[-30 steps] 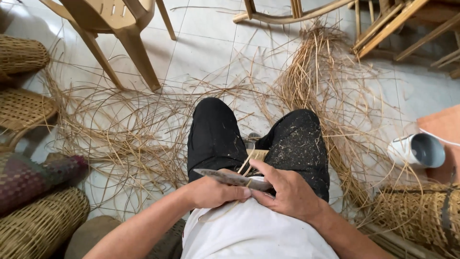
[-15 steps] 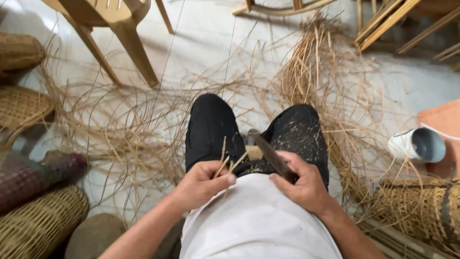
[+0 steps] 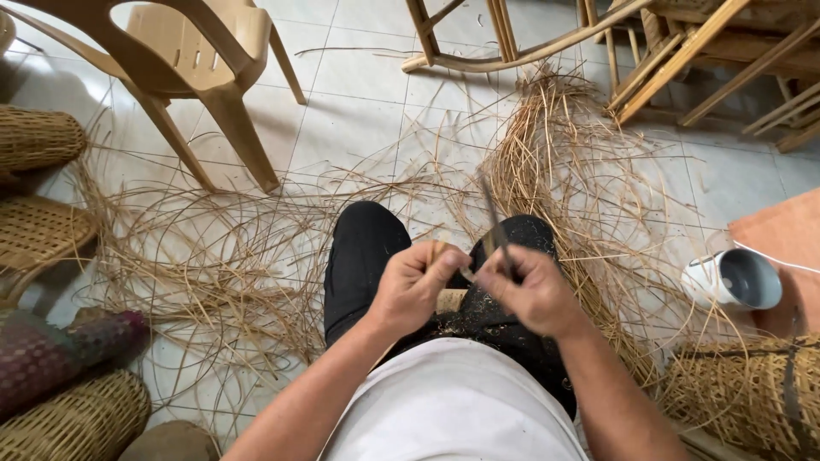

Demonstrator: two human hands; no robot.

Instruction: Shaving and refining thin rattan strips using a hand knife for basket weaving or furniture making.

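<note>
I sit with black trousers [image 3: 363, 256] over a tiled floor. My left hand [image 3: 414, 286] is closed around a short pale cane stick [image 3: 442, 248] that pokes up between thumb and fingers. My right hand [image 3: 534, 290] grips a dark knife [image 3: 494, 220], its blade pointing up and away, close beside the stick. Both hands meet above my lap, almost touching. Dark shavings lie on my lap below them.
Loose rattan strips [image 3: 222, 265] lie scattered over the floor in front, with a thicker heap [image 3: 555, 162] ahead right. A tan plastic chair [image 3: 184, 60] stands at upper left, wooden frames [image 3: 666, 51] at upper right. Woven baskets [image 3: 38, 137] sit left, another basket [image 3: 743, 393] and a white cup [image 3: 735, 280] right.
The knife lay flat across my lap; it has swung upright, blade pointing away. Both hands have risen and come together around the cane stick.
</note>
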